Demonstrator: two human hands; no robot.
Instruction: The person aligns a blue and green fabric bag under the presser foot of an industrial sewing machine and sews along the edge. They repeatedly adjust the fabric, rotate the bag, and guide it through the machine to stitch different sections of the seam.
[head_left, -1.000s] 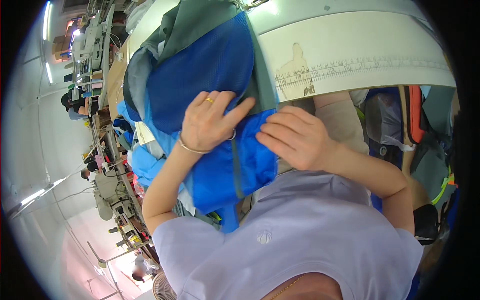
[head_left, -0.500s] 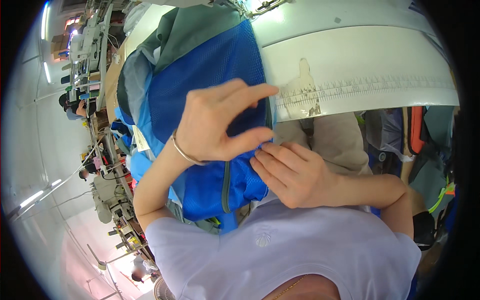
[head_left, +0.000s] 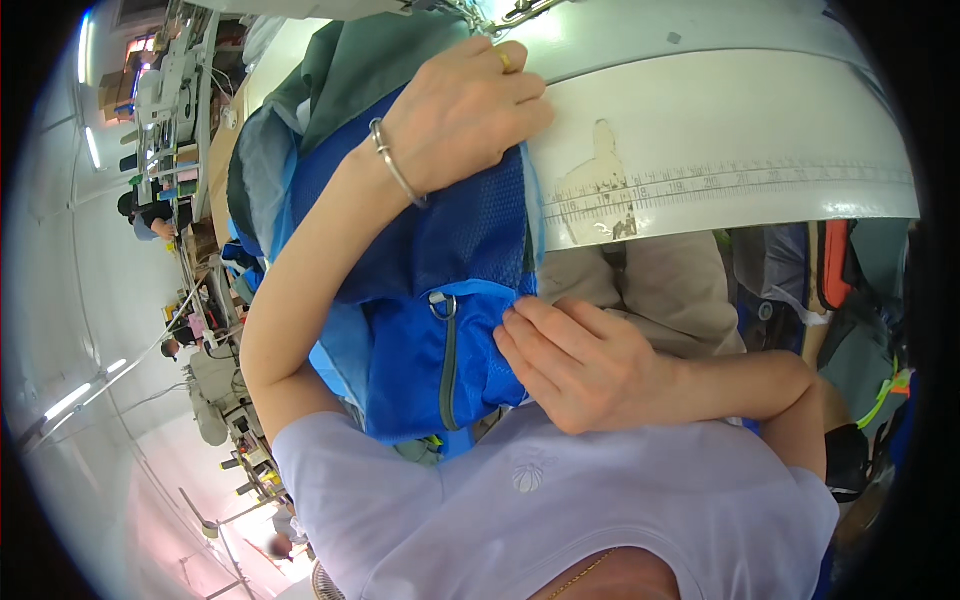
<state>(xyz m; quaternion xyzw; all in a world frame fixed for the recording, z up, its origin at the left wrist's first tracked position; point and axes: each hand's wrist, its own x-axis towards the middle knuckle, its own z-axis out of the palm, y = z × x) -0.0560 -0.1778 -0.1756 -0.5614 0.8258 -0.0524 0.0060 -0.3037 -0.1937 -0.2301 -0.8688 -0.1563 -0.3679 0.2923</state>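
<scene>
A blue fabric piece (head_left: 470, 235) with mesh, a dark zipper strip (head_left: 450, 370) and a metal ring (head_left: 442, 306) hangs over the table's near edge toward my lap. My left hand (head_left: 470, 115) lies at its far end beside the metal sewing machine parts (head_left: 500, 18), fingers curled down on the fabric's right edge; their tips are partly hidden. Lower down, my right hand (head_left: 580, 365) pinches that same edge between thumb and fingers. Grey-green cloth (head_left: 375, 60) joins the blue at the far left.
The white machine table (head_left: 740, 110) carries a printed ruler along its near edge. More dark and orange pieces (head_left: 833, 265) hang at the right. Other sewing machines (head_left: 210, 385) line the left, with a person (head_left: 150, 212) farther off.
My left hand has moved away from my right hand, up to the far end of the fabric, and its fingers have curled down. My right hand stays at the edge, slightly lower.
</scene>
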